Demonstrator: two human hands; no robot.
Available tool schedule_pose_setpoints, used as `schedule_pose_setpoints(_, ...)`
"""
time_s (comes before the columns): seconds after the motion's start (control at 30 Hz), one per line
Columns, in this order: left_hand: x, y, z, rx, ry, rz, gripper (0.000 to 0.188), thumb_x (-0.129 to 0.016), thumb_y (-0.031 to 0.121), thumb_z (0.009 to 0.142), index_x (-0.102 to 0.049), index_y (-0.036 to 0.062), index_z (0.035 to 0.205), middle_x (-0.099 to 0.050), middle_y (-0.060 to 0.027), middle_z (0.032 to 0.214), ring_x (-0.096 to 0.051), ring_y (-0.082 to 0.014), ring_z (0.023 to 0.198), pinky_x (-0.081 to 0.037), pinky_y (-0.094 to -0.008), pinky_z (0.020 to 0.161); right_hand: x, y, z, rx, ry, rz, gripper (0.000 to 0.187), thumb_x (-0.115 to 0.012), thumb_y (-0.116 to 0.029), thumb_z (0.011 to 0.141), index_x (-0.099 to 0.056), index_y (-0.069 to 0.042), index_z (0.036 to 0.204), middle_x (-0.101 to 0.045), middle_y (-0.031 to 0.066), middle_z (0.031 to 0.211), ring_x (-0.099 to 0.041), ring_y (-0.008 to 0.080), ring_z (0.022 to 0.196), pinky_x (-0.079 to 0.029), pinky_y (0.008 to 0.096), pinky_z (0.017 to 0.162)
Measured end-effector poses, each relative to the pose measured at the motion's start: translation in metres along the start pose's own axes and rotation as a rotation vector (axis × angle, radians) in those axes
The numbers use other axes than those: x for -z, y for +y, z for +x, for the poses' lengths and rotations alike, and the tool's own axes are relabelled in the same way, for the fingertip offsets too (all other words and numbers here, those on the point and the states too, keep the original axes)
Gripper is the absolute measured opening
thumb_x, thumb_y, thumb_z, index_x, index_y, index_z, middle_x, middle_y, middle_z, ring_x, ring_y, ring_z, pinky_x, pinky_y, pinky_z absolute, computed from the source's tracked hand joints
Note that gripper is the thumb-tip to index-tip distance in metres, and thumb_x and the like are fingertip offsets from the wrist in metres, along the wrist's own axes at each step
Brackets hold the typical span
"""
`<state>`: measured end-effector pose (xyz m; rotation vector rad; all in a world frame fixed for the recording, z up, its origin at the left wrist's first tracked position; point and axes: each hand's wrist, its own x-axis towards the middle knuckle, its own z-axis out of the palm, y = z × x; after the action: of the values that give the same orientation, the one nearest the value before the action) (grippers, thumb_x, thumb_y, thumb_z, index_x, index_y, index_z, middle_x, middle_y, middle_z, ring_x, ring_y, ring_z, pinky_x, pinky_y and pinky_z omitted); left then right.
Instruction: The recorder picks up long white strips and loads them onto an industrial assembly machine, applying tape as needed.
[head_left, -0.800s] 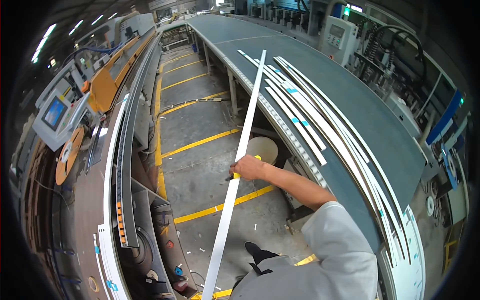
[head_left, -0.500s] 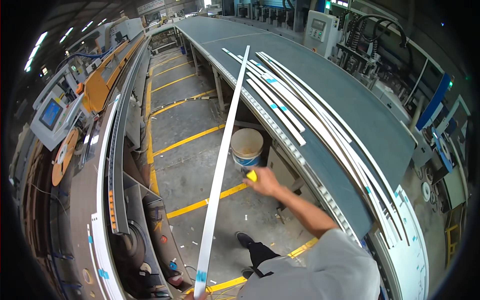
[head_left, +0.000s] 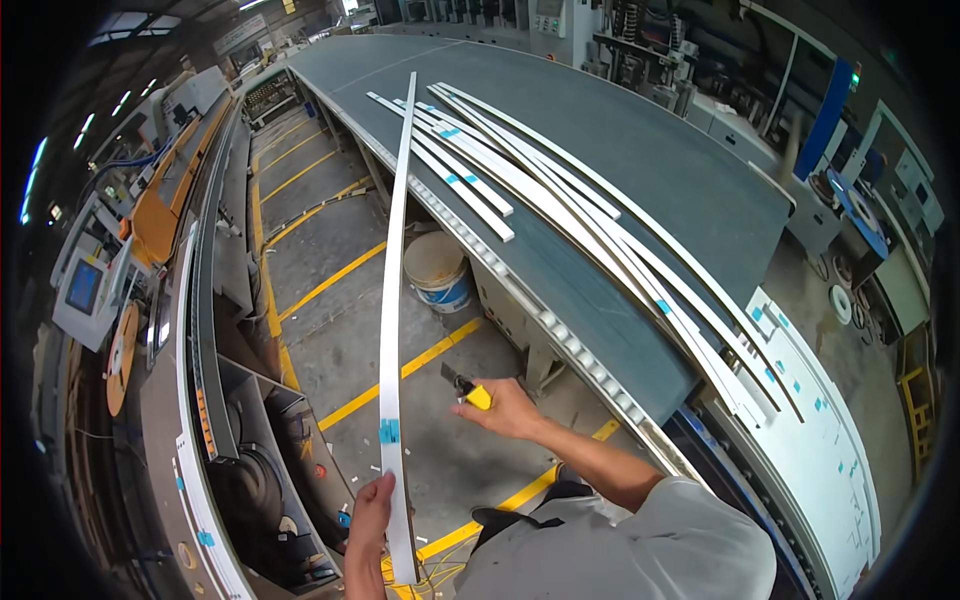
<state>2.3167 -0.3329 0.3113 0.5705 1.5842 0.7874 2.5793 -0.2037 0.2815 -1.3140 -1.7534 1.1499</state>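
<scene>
Near its lower end, my left hand (head_left: pixel 372 510) is closed round a long narrow white strip (head_left: pixel 394 290). The strip rises away from me over the aisle, its far tip in front of the table edge. A piece of blue tape (head_left: pixel 389 431) sits on it just above my fingers. To the right of the strip, my right hand (head_left: pixel 508 412) grips a yellow-and-black utility knife (head_left: pixel 478 397). Its dark blade end points toward the strip, and a gap shows between them. Several similar white strips (head_left: pixel 560 190), some with blue tape, lie in a loose fan on the table.
A long table (head_left: pixel 690 170) with a dark green top and a row of rollers along its edge runs on my right. Below it stands a dirty white bucket (head_left: pixel 437 270). Machinery with a screen (head_left: pixel 84 287) lines the left. Yellow lines (head_left: pixel 350 277) cross the floor.
The view has swung right. My left hand has come up into view with the strip's lower end. My right hand has moved down and toward me, and the knife's blade now shows.
</scene>
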Motion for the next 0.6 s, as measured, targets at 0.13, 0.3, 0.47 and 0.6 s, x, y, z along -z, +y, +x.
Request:
schedule_pose_setpoints(0.13, -0.076, 0.038, -0.011, -0.022, -0.053, -0.071, 0.03, -0.057, 0.033, 0.097, -0.063, 0.0051, 0.088, -0.06, -0.0033, 0.066, -0.06, -0.0156, 0.052, -0.053, -0.0303, 0.053, 0.074, 0.018, -0.023, -0.09, -0.021, 0.288, 0.032, -0.076, -0.031, 0.084, -0.07, -0.003, 0.099, -0.069, 0.0024, 0.078, -0.06, 0.0079, 0.066, -0.048, 0.0256, 0.059)
schedule_pose_setpoints(0.3, -0.177, 0.067, -0.003, -0.132, -0.266, -0.143, 0.029, -0.059, 0.033, 0.097, -0.066, 0.0047, 0.099, -0.066, -0.0008, 0.081, -0.062, -0.01, 0.069, -0.051, -0.0263, 0.063, 0.184, 0.023, -0.062, -0.225, -0.032, 0.488, 0.026, -0.076, -0.026, 0.085, -0.069, -0.003, 0.096, -0.068, 0.0002, 0.077, -0.061, 0.0059, 0.07, -0.049, 0.0221, 0.064)
schedule_pose_setpoints(0.47, -0.312, 0.053, 0.018, -0.036, -0.525, -0.07, 0.029, -0.059, 0.028, 0.097, -0.063, 0.0028, 0.11, -0.068, -0.0051, 0.098, -0.067, -0.0152, 0.087, -0.053, -0.0299, 0.079, 0.284, 0.067, -0.11, -0.224, 0.254, 0.234, 0.035, -0.076, -0.032, 0.084, -0.069, -0.001, 0.098, -0.067, 0.0002, 0.075, -0.059, 0.0062, 0.069, -0.048, 0.0231, 0.065)
schedule_pose_setpoints(0.6, -0.406, -0.005, 0.045, 0.18, -0.658, -0.057, 0.036, -0.063, 0.029, 0.094, -0.06, 0.0006, 0.115, -0.068, -0.0129, 0.107, -0.068, -0.0228, 0.094, -0.054, -0.0357, 0.086, 0.336, 0.075, -0.164, -0.346, 0.444, 0.043, 0.035, -0.073, -0.029, 0.085, -0.068, 0.002, 0.1, -0.067, 0.0049, 0.075, -0.06, 0.0112, 0.07, -0.048, 0.0263, 0.065)
